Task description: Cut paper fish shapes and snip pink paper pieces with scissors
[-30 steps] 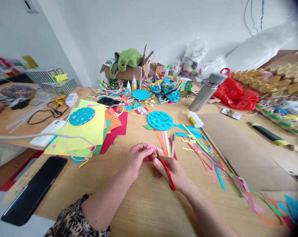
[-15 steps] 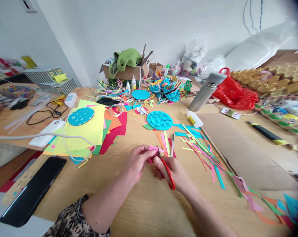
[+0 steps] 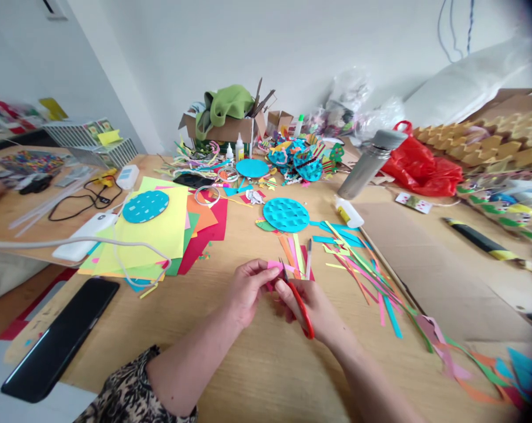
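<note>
My left hand (image 3: 245, 291) pinches a small pink paper piece (image 3: 275, 265) just above the wooden table (image 3: 257, 364). My right hand (image 3: 315, 310) grips red-handled scissors (image 3: 299, 305), whose dark blades point up at the pink piece. Both hands meet near the table's middle front. Right behind them lie orange and yellow paper strips (image 3: 292, 252) and a pen (image 3: 309, 258).
A stack of coloured paper sheets (image 3: 160, 235) with a teal disc (image 3: 145, 207) lies left. A woven teal disc (image 3: 286, 214), a glue bottle (image 3: 349, 212), a metal flask (image 3: 366, 163), several cut strips (image 3: 367, 276), cardboard (image 3: 433, 264) and a black phone (image 3: 59, 341) surround the hands.
My hands have barely shifted. The pink piece sits slightly further into the scissor blades than before.
</note>
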Demonstrator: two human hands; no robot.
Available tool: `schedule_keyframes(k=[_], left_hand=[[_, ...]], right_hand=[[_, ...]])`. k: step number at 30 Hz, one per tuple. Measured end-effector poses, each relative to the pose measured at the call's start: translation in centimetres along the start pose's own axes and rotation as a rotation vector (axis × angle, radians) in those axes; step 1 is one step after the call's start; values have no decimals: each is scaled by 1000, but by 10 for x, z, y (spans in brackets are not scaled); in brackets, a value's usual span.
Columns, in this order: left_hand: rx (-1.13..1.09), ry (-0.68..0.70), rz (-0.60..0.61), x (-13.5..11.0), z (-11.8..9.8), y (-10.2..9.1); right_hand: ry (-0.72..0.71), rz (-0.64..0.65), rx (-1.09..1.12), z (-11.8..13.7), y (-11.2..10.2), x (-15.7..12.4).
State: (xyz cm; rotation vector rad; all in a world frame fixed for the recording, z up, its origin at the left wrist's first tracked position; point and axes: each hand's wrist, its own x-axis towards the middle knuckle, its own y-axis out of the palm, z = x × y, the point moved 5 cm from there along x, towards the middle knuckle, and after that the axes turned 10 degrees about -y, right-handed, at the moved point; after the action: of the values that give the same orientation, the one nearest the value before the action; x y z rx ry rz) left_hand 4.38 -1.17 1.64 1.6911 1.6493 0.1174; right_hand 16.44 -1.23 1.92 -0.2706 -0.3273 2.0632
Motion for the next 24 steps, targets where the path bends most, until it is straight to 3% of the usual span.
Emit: schedule_keyframes(k=[13,24], left_hand=[[-15,-28,5,0,1,1],[18,-26,-19,1,3,0]], right_hand=[[35,4,63,-2,2,0],[36,-3,-11,5,0,-1]])
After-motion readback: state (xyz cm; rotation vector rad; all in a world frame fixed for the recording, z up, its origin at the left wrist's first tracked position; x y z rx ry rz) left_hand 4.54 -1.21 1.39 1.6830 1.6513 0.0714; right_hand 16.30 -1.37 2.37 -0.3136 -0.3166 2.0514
